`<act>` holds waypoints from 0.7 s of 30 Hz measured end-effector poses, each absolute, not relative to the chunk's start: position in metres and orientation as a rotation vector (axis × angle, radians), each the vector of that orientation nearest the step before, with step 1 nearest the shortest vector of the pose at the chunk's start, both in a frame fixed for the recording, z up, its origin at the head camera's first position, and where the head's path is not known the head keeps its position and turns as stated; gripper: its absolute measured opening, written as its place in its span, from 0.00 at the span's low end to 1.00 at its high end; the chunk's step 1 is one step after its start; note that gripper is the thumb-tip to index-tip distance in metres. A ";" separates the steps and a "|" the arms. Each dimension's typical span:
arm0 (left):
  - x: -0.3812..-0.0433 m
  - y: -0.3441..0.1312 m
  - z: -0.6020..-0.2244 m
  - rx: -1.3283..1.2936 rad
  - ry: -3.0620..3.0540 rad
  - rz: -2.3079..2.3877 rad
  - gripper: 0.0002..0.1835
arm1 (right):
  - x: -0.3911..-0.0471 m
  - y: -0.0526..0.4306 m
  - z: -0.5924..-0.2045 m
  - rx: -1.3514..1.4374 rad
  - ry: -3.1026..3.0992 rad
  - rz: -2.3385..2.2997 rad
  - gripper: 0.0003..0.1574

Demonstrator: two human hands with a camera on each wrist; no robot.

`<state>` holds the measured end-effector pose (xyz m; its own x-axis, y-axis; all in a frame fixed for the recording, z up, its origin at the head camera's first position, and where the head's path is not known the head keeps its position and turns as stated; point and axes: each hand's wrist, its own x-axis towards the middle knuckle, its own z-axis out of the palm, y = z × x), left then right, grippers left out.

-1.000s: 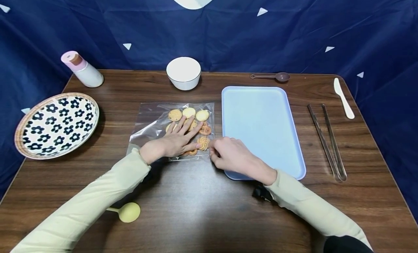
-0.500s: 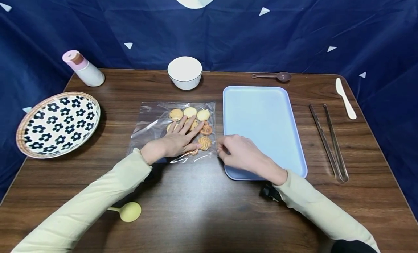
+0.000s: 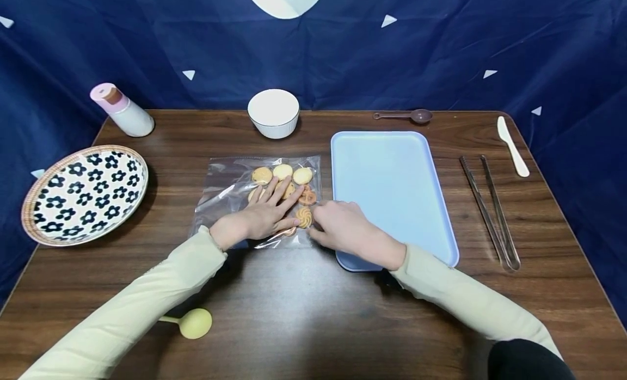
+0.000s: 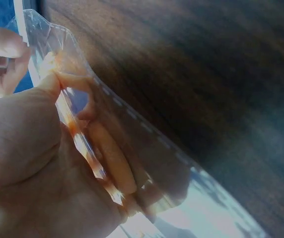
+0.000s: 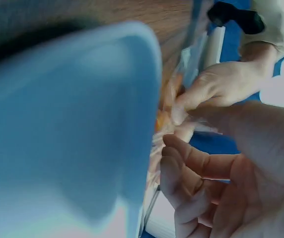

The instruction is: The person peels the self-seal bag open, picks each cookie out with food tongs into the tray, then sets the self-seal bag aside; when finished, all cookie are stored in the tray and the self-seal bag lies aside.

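Observation:
A clear plastic bag [image 3: 220, 176] lies flat on the table in the head view. Round cookies [image 3: 303, 176], a swirl cookie [image 3: 304, 217] and a pretzel [image 3: 307, 196] show in its right half. My left hand [image 3: 262, 216] rests on the bag with fingers spread, covering part of the contents. My right hand [image 3: 343, 225] is at the bag's right edge, over the near left corner of a light blue tray [image 3: 387, 178]. Its fingers [image 5: 174, 166] are curled, with the thumb close to the bag in the right wrist view. Whether they pinch the film is unclear.
At the back stand a white bowl [image 3: 274, 118] and a pink-topped bottle [image 3: 127, 113], with a brown measuring spoon [image 3: 418, 116] to their right. A flower-patterned plate [image 3: 88, 197] is at left. Metal tongs [image 3: 492, 222] and a white knife [image 3: 513, 148] lie right, a yellow spoon [image 3: 195, 323] near front.
My right hand moved rightward off the bag's edge half a second ago and is now back left against it. My left hand has stayed spread on the bag.

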<state>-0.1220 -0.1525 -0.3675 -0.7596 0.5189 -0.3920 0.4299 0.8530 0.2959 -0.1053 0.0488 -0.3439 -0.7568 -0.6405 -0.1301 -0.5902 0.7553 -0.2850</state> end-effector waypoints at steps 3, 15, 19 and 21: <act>-0.120 -0.152 -0.369 0.694 2.561 0.263 0.39 | -0.105 0.045 -0.347 -0.983 2.764 -0.297 0.15; -0.121 -0.152 -0.370 0.693 2.575 0.252 0.38 | -0.111 0.059 -0.343 -0.851 2.731 -0.449 0.15; -0.122 -0.152 -0.370 0.692 2.577 0.245 0.38 | -0.112 0.068 -0.341 -0.796 2.729 -0.452 0.13; -0.122 -0.152 -0.370 0.689 2.577 0.245 0.39 | -0.112 0.071 -0.340 -0.785 2.713 -0.463 0.13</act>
